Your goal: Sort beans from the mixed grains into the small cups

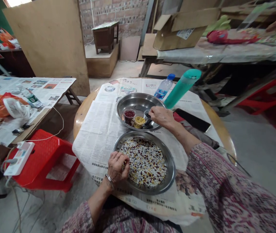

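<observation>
A near steel tray [172, 174] holds a spread of mixed white, yellow, dark red and black grains or beans. My left hand [118, 166], with a bracelet at the wrist, rests at this tray's left rim with its fingers curled inward; whatever they hold is hidden. Above the far steel tray [138, 97], my right hand [162, 116] has its fingers pressed together over a small clear cup of black beans [148, 115]. Nothing can be made out between those fingers. Beside that cup stand a cup of red beans [129, 114] and a cup of yellow grains [139, 121].
Newspaper [91, 129] covers the round table. Behind the trays are a water bottle [164, 86] and a leaning green bottle [183, 87]; a black phone [192, 119] lies to the right. A red stool [43, 168] with a power strip [20, 158] stands left.
</observation>
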Tool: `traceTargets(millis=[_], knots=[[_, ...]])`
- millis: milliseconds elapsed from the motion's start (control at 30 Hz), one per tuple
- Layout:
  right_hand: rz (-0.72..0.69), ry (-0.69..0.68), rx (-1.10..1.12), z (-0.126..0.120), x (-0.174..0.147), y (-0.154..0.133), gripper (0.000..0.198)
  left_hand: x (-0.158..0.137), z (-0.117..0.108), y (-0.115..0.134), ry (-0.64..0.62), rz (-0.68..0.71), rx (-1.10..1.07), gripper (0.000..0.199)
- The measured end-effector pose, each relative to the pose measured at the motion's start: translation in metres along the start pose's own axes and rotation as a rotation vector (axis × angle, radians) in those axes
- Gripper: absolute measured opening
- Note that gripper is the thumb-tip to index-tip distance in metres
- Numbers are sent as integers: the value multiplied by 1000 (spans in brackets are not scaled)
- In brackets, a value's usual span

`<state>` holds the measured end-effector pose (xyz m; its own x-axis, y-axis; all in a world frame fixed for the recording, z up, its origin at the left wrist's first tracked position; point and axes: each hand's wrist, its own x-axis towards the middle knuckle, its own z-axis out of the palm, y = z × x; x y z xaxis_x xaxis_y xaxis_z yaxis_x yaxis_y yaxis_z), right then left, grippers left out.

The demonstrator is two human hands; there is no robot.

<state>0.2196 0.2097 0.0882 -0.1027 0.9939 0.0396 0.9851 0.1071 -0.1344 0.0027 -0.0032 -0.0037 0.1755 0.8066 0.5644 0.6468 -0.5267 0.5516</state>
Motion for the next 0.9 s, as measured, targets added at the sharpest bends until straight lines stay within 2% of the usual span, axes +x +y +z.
traceTargets(millis=[67,133,267,333,400,467,533,667,767,833,900], knots=[[-29,65,86,-1,-19,0,25,0,0,0,2,1,1,8],[-115,67,179,2,-50,-1,22,1,1,0,9,6,-7,8],[-450,-150,281,21,-134,-9,20,0,2,0,8,-4,-13,8],[-587,-226,236,36,-172,-15,19,0,2,0,-1,-12,-9,8],[-692,-268,161,51,-195,-22,17,0,1,1,-5,-18,-6,8],[-722,-250,93,62,-199,-25,16,1,0,2,-9,-20,-6,8],[-686,-201,47,68,-188,-25,19,1,0,2,-14,-18,-6,8],[-438,-77,-4,67,-146,-20,25,1,-1,3,-15,-22,-2,8],[-286,-19,20,65,-129,-30,26,1,-1,2,-11,-16,1,8],[-288,-16,77,66,-130,-44,26,1,-1,1,-6,-11,-3,8],[-369,-43,148,68,-138,-61,28,1,-1,1,1,-13,-12,8]])
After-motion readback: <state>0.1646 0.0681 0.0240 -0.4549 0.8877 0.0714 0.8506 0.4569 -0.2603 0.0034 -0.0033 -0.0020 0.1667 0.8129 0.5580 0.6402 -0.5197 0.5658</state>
